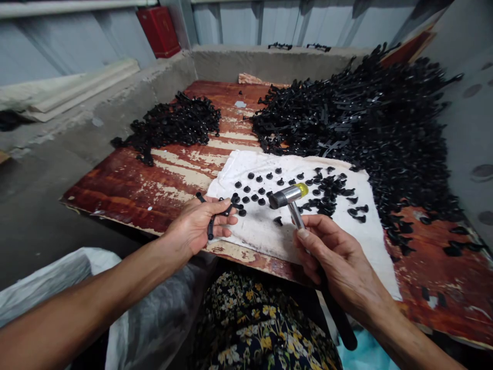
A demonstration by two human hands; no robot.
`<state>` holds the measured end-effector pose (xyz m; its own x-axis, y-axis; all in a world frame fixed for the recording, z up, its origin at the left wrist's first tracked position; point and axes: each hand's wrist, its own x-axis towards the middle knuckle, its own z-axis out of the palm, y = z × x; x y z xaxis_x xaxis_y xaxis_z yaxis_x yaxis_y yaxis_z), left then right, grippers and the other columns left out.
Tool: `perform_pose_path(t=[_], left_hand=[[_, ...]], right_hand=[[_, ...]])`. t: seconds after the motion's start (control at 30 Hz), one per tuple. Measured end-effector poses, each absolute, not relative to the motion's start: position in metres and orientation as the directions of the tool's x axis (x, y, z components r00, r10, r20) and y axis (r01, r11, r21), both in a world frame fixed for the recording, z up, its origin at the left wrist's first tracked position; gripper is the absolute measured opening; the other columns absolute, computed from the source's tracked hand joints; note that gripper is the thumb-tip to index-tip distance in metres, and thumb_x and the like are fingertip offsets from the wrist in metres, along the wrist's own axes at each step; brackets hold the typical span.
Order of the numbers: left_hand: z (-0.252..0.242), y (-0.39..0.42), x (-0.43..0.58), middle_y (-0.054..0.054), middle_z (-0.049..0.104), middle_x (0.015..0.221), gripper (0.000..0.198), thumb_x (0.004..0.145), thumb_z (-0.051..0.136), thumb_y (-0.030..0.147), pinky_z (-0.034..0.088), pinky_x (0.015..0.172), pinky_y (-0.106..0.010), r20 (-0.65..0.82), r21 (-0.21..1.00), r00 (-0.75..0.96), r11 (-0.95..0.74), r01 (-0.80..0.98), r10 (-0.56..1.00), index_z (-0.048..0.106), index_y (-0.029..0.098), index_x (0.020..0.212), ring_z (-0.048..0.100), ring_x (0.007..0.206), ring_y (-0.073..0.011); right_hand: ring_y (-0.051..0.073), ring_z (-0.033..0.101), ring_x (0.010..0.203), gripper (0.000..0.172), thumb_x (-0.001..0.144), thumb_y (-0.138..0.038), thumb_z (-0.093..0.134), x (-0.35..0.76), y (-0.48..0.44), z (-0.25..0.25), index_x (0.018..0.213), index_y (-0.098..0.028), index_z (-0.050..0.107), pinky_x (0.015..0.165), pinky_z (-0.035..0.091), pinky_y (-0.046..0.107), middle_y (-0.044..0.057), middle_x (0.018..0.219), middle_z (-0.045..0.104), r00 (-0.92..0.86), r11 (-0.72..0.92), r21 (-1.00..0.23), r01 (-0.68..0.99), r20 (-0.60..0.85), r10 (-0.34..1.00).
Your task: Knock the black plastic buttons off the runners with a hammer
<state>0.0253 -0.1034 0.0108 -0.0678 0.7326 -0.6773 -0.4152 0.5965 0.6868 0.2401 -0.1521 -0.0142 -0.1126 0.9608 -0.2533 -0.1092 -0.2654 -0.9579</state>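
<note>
My left hand [200, 223] is closed on a black plastic strap piece [215, 216] at the left edge of a white cloth [265, 231]. My right hand [335, 259] grips the handle of a small hammer [288, 196] with a metal head and a yellow face. The hammer head hovers over the cloth's middle. Several small black caps [254, 187] lie in rows on the cloth, and a loose cluster of them [331, 192] sits to the right of the hammer head.
The cloth lies on a worn red board [154, 180]. A big heap of black straps [370, 118] fills the back right; a smaller heap [173, 123] sits back left. Grey concrete walls surround the board. A white sack [46, 282] is at my lower left.
</note>
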Motion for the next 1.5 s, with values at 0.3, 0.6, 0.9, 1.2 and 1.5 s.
perform_pose_path(t=[0.3, 0.6, 0.9, 1.2, 1.5], left_hand=[[0.013, -0.105, 0.029, -0.006, 0.066, 0.058, 0.018, 0.085, 0.059, 0.003, 0.047, 0.033, -0.018, -0.67, 0.724, -0.144, 0.599, -0.341, 0.728, 0.059, 0.009, 0.068, 0.062, 0.042, -0.0126], [0.015, -0.103, 0.03, -0.006, 0.066, 0.059, 0.019, 0.085, 0.058, 0.003, 0.047, 0.033, -0.019, -0.677, 0.722, -0.141, 0.614, -0.319, 0.723, 0.059, 0.009, 0.067, 0.061, 0.042, -0.0125], [0.013, -0.103, 0.031, -0.004, 0.064, 0.057, 0.027, 0.082, 0.06, 0.002, 0.048, 0.033, -0.02, -0.63, 0.767, -0.16, 0.577, -0.28, 0.76, 0.045, 0.018, 0.067, 0.06, 0.04, -0.013], [0.008, -0.1, 0.03, 0.0, 0.063, 0.056, 0.034, 0.08, 0.064, 0.002, 0.047, 0.032, -0.02, -0.61, 0.783, -0.152, 0.562, -0.266, 0.778, 0.038, 0.022, 0.071, 0.059, 0.037, -0.0134], [0.012, -0.1, 0.033, 0.001, 0.062, 0.052, 0.03, 0.082, 0.061, 0.003, 0.04, 0.03, -0.017, -0.612, 0.787, -0.18, 0.571, -0.236, 0.77, 0.039, 0.022, 0.076, 0.056, 0.034, -0.0123]], right_hand=[[0.004, 0.033, 0.037, 0.033, 0.076, -0.047, 0.073, 0.238, -0.152, -0.011, 0.089, -0.021, 0.057, 0.032, 0.028, 0.016, -0.007, 0.06, 0.052, -0.102, -0.294, -0.948, -0.12, -0.283, 0.954], [0.004, 0.031, 0.037, 0.034, 0.076, -0.048, 0.073, 0.239, -0.153, -0.011, 0.09, -0.022, 0.055, 0.032, 0.027, 0.015, -0.009, 0.055, 0.047, -0.116, -0.313, -0.943, -0.112, -0.3, 0.947], [0.007, 0.031, 0.037, 0.029, 0.081, -0.049, 0.066, 0.24, -0.152, -0.007, 0.09, -0.024, 0.055, 0.033, 0.025, 0.018, -0.009, 0.052, 0.043, -0.14, -0.285, -0.959, 0.0, -0.282, 0.949], [0.02, 0.066, 0.089, 0.037, 0.091, -0.013, 0.044, 0.236, -0.144, -0.008, 0.125, -0.022, 0.056, 0.075, 0.055, 0.033, 0.009, 0.104, 0.068, -0.344, 0.438, -0.759, 0.481, 0.296, 0.891], [0.016, 0.058, 0.058, 0.048, 0.09, -0.005, 0.036, 0.229, -0.139, -0.005, 0.135, -0.013, 0.051, 0.045, 0.049, 0.026, 0.008, 0.085, 0.061, -0.542, 0.695, -0.284, 0.66, 0.46, 0.703]])
